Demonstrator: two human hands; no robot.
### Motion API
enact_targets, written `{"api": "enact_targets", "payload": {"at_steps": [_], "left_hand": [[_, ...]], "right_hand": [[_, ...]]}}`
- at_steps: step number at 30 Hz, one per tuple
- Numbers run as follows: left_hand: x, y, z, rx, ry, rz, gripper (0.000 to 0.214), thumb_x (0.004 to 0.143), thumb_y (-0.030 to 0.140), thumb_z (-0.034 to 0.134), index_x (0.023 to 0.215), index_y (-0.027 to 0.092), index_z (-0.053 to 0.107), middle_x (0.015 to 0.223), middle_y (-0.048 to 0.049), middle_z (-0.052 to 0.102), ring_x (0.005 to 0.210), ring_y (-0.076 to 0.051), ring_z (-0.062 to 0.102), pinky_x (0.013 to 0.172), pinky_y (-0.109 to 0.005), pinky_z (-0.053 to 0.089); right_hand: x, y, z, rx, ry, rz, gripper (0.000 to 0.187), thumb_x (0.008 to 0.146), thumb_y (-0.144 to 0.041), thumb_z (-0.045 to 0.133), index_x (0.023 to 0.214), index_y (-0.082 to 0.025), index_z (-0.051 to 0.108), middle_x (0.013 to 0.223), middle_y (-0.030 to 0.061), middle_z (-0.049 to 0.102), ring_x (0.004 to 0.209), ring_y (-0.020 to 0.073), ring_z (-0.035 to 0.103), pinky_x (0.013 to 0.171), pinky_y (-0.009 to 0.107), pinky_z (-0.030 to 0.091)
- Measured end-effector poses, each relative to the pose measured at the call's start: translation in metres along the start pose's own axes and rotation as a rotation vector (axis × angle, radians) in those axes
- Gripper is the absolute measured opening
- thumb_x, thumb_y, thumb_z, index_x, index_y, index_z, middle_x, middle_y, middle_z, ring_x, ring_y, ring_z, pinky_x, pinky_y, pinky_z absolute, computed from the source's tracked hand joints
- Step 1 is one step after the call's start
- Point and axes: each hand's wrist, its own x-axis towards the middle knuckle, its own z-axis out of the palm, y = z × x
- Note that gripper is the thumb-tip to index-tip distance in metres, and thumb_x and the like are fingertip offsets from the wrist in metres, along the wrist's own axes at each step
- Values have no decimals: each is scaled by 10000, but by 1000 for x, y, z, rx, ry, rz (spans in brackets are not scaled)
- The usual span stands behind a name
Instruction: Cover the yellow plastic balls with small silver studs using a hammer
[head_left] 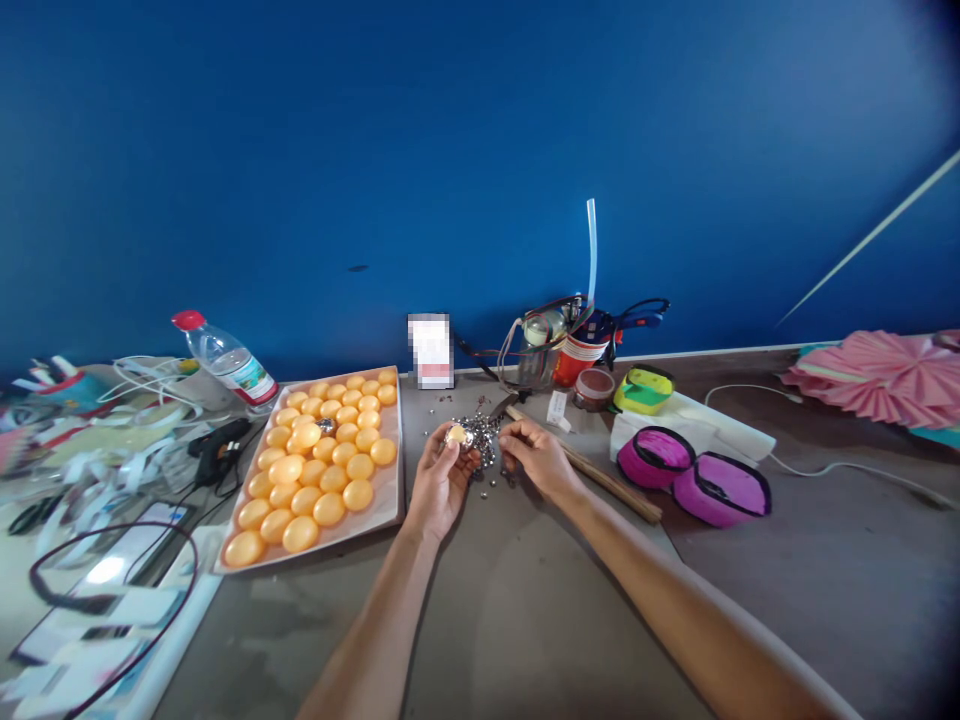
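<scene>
My left hand [437, 492] is closed around an orange ball [457, 434] that looks like a ping-pong ball, with shiny silver studs on part of it. To the right, my right hand [538, 458] has its fingertips pinched together; whatever is between them is too small to make out. Loose silver studs [486, 428] lie in a pile on the table between and behind both hands. Left of them, a shallow white tray [400, 460] carries rows of orange balls [328, 509], and one ball [325, 426] among these appears silver-studded.
A wooden tool handle [615, 483] lies under my right wrist. Magenta bands [720, 490], a yellow-green band [643, 388] and a red cup [574, 360] stand right. Beyond the tray are a bottle [244, 372], a black glue gun [217, 450] and cables. A blue wall [480, 180] rises behind.
</scene>
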Motion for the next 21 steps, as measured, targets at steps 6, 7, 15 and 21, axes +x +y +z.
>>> {"api": "enact_targets", "payload": {"at_steps": [6, 7, 15, 21], "left_hand": [[0, -4, -1, 52, -74, -2, 341, 696, 234, 715, 1006, 199, 576, 887, -15, 637, 711, -110, 593, 698, -252, 471], [0, -5, -1, 63, -90, -3, 346, 695, 237, 716, 1008, 196, 573, 884, -17, 637, 698, -110, 591, 687, -254, 469], [-2, -11, 0, 107, -130, -18, 349, 690, 259, 720, 998, 192, 571, 855, -9, 634, 704, -118, 596, 677, -259, 463], [-2, -12, 0, 184, -157, 7, 360, 717, 282, 694, 1023, 184, 531, 834, -11, 624, 637, -127, 604, 645, -286, 476]], "right_hand": [[-7, -10, 8, 185, -94, 26, 226, 680, -347, 635, 816, -187, 552, 609, -43, 565, 468, 89, 495, 500, 247, 402], [-8, -10, 9, 177, -90, 26, 213, 680, -340, 633, 801, -188, 547, 604, -48, 552, 463, 83, 483, 493, 241, 396], [-10, -10, 13, 69, -88, -37, 107, 686, -283, 603, 710, -189, 557, 685, -34, 516, 532, 81, 468, 521, 231, 388], [-11, -11, 12, 28, -114, -5, 93, 695, -277, 581, 716, -190, 556, 626, -46, 513, 539, 93, 479, 547, 241, 396]]}}
